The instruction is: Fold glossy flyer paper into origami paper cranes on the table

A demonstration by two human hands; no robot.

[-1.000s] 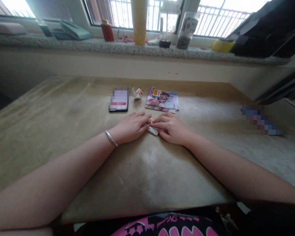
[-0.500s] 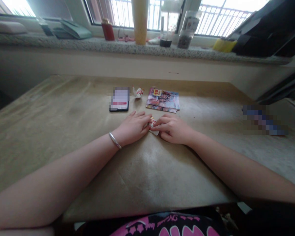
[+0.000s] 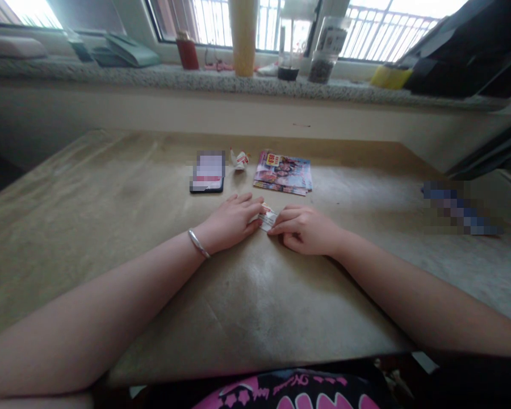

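Note:
A small piece of white printed paper [image 3: 267, 219] with red and yellow marks lies on the table between my two hands. My left hand [image 3: 235, 220] rests flat with its fingers stretched out, and its fingertips touch the paper's left edge. A silver bangle [image 3: 199, 243] circles that wrist. My right hand [image 3: 307, 229] has its fingers bent and held together, the tips at the paper's lower right corner. Beyond the hands stands a folded or crumpled piece of similar paper [image 3: 240, 161].
A phone [image 3: 208, 171] lies behind my left hand, and a stack of colourful printed leaflets [image 3: 283, 172] behind my right. Far right on the table [image 3: 255, 307] is a blurred blue item [image 3: 460, 209]. Bottles and containers line the windowsill [image 3: 153, 78].
My right hand has drawn slightly down and right, its fingertips now at the paper's lower corner. More of the paper's white face shows. My left hand is nearly still.

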